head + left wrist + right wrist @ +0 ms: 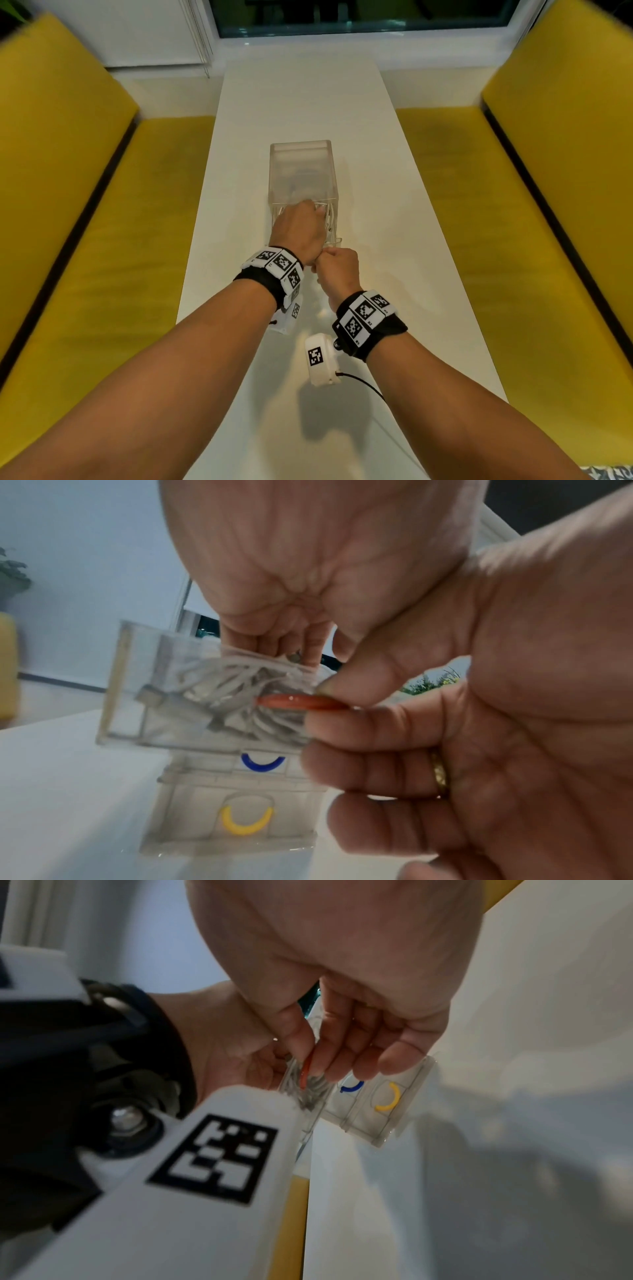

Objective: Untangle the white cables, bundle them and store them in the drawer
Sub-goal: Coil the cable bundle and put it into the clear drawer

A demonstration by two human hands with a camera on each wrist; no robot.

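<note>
A clear acrylic drawer unit (301,164) stands in the middle of the white table (308,102). Its top drawer (116,683) is pulled out toward me and holds the bundle of white cables (232,685). My left hand (299,229) reaches down into the drawer, and its fingers (274,647) curl onto the top of the bundle. Just in front of the drawer, my right hand (337,270) pinches the drawer's red handle (298,700) between thumb and forefinger. In the right wrist view the red handle (304,1074) shows below the pinch of the right hand (310,1058).
Two shut drawers sit below, one with a blue handle (263,764), one with a yellow handle (246,821). Yellow benches (102,240) run along both sides of the table. A window (359,17) lies beyond the far end.
</note>
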